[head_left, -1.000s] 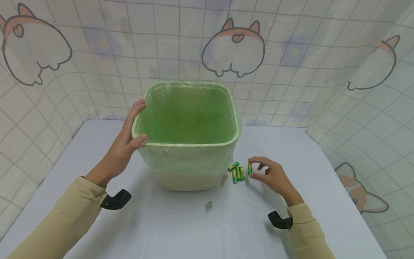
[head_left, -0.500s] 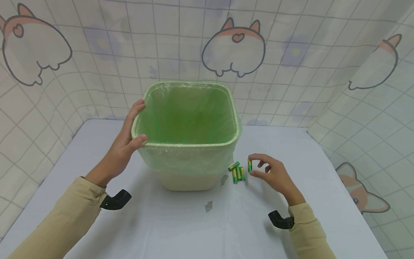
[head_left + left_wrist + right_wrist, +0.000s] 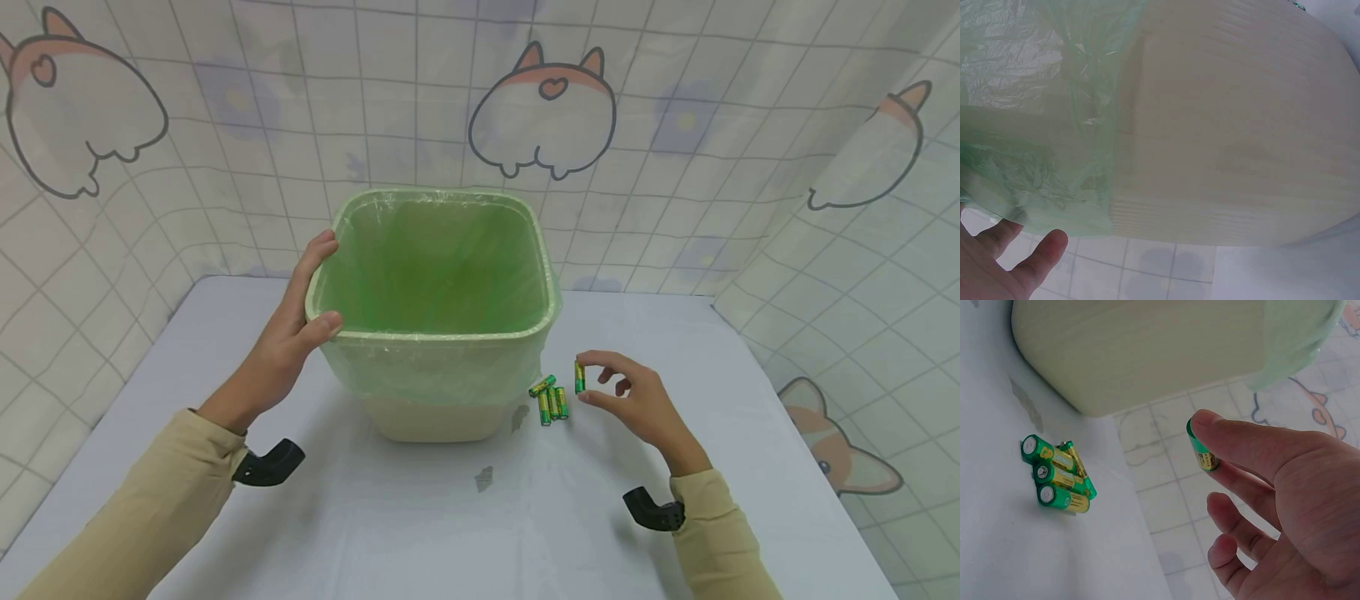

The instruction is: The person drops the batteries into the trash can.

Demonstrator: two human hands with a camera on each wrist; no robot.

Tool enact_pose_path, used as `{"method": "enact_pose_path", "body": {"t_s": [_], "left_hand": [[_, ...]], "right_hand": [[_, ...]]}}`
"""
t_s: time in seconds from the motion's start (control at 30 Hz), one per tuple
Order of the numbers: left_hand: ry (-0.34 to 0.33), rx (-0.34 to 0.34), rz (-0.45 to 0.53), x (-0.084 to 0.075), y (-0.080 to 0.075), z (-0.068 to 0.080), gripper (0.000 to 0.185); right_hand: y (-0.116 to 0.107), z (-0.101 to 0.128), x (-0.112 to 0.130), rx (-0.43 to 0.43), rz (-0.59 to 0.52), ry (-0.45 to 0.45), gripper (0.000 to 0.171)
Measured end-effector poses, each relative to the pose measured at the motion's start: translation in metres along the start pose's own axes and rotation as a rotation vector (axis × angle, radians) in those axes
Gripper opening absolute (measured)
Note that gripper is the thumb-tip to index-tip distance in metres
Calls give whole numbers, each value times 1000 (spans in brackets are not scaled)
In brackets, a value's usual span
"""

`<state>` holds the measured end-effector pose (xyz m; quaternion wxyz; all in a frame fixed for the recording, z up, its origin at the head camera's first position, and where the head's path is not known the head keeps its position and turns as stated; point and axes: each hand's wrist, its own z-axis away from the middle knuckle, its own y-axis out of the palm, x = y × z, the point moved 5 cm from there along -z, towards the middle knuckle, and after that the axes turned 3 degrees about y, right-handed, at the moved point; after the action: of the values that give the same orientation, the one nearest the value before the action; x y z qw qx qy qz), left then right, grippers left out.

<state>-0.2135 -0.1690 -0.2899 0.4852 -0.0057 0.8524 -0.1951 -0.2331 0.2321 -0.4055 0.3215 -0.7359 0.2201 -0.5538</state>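
A green-and-yellow battery (image 3: 579, 377) is pinched upright between the thumb and forefinger of the right hand (image 3: 633, 404), lifted just above the white table (image 3: 420, 517) and near the right front corner of the bin (image 3: 435, 308). Just to its left, a small cluster of matching batteries (image 3: 549, 398) lies on the table by the bin's base. The left hand (image 3: 288, 337) grips the bin's left rim over the green liner bag (image 3: 438, 258), thumb on the front edge.
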Motion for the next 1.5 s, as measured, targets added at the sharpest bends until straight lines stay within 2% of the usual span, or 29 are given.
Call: {"method": "enact_pose_path", "body": {"t_s": [0.73,0.97,1.5], "left_hand": [[-4,-5,-5,-1,-1,0,68],[-7,-2,1,-1,0,0,69],[-8,0,0,-1,0,0,69]], "right_hand": [[-10,-2,17,-53,-19,-72,45],[-13,-1,24,-69,-16,-66,45],[-26,2,45,-121,-38,-144,45]]}}
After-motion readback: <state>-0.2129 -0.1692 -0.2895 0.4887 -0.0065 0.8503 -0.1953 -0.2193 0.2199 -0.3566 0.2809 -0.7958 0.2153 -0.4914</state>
